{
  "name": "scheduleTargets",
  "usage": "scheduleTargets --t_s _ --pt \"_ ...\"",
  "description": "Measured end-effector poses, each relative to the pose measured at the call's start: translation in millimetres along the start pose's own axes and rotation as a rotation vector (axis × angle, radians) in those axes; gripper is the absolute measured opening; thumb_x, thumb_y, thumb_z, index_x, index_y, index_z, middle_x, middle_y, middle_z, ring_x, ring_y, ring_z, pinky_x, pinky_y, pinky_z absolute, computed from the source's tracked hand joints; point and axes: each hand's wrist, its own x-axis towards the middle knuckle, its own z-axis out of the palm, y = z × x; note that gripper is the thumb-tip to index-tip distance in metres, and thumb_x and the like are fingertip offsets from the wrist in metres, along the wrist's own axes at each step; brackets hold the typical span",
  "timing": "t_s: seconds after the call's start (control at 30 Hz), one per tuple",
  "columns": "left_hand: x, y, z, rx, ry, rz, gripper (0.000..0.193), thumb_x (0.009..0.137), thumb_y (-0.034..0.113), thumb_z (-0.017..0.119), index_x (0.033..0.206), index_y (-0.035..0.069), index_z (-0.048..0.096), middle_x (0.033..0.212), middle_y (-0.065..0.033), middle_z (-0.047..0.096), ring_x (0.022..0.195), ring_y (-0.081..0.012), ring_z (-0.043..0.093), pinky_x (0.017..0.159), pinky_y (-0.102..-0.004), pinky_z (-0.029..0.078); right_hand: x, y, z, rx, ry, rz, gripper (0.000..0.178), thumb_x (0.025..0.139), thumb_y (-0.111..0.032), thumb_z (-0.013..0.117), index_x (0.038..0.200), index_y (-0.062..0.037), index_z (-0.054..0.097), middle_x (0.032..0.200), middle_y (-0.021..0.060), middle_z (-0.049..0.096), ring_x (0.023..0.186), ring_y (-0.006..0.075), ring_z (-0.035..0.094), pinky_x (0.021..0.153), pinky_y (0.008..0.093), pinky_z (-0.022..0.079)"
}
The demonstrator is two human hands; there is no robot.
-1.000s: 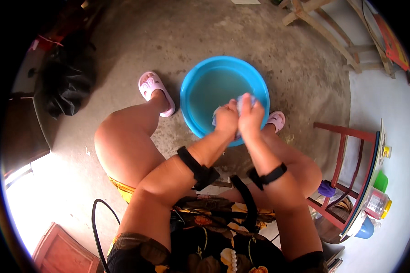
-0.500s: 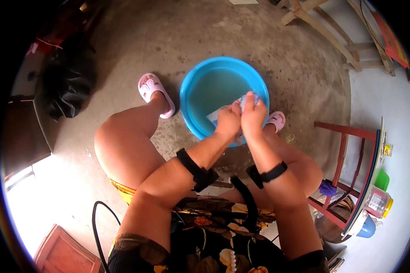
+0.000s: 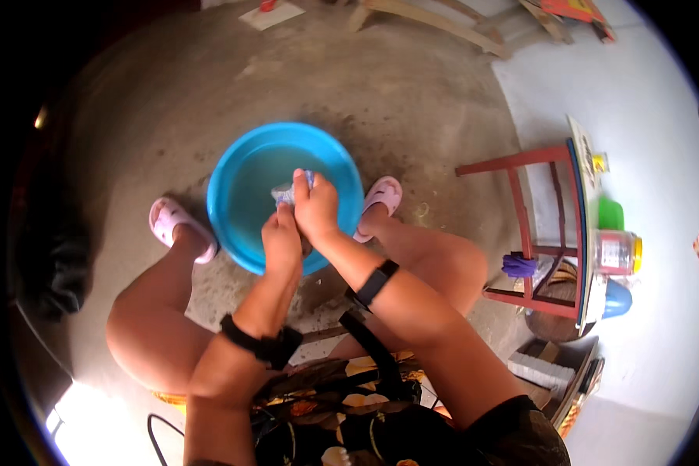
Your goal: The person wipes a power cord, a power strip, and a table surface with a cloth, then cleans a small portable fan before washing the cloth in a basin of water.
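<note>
A bunched, pale cloth with bluish patches [image 3: 284,193] is gripped above the round blue basin [image 3: 218,175]. My left hand [image 3: 282,242] is closed on it, thumb up, at the basin's near side. Just right of and slightly beyond it, my right hand [image 3: 317,206] is also closed round the cloth. The two hands almost touch, and most of the cloth is hidden inside them. Cloudy greenish water [image 3: 260,167] fills the lower part of the basin.
My feet in pink slippers [image 3: 180,227] flank the basin on the stained concrete floor. At right, a red-framed table [image 3: 523,225] bears a yellow-lidded jar [image 3: 618,252] and a purple cloth [image 3: 519,266] hangs on its frame. Wooden legs [image 3: 435,23] stand at the back.
The view has swung, so the basin sits farther left in it. The cloth is more bunched between my hands, its loose flap no longer showing. Both hands keep their grip.
</note>
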Motion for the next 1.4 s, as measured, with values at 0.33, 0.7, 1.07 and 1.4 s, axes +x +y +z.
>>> scheduleTargets --t_s 0.33,0.7,1.07,1.4 --pt "-9 -9 11 0.098 -0.055 0.101 0.031 0.091 0.026 0.039 0.081 0.000 0.053 0.071 -0.0035 0.054 0.066 -0.0096 0.049 0.059 -0.0269 0.042 14 13 -12 -0.080 0.088 0.036 0.032 0.083 -0.029 0.047 0.073 0.0003 0.056 0.063 0.0206 0.056 0.061 0.0380 0.055 0.054 0.0443 0.042" --pt "-3 -8 13 0.085 -0.021 0.135 0.032 0.090 0.025 0.040 0.091 -0.003 0.054 0.080 -0.0075 0.057 0.068 -0.0158 0.054 0.061 -0.0267 0.044 11 1 -18 0.057 -0.015 0.204 0.030 0.083 -0.028 0.047 0.081 0.0011 0.056 0.074 0.0215 0.057 0.072 0.0371 0.056 0.062 0.0422 0.043" --pt "21 8 -17 0.043 -0.067 0.017 0.035 0.091 0.029 0.038 0.097 -0.001 0.053 0.087 -0.0081 0.058 0.080 -0.0166 0.055 0.070 -0.0312 0.046 27 26 -5 0.016 -0.040 0.105 0.044 0.083 -0.037 0.048 0.064 0.0017 0.054 0.051 0.0171 0.049 0.048 0.0264 0.050 0.049 0.0388 0.039" --pt "2 11 -6 -0.458 -0.271 -0.504 0.040 0.089 0.039 0.035 0.109 0.006 0.047 0.098 -0.0078 0.057 0.093 -0.0210 0.054 0.080 -0.0383 0.045 21 17 -34 0.948 -0.335 0.320 0.024 0.075 -0.012 0.064 0.093 -0.0015 0.052 0.081 0.0062 0.058 0.069 0.0140 0.057 0.061 0.0269 0.047"
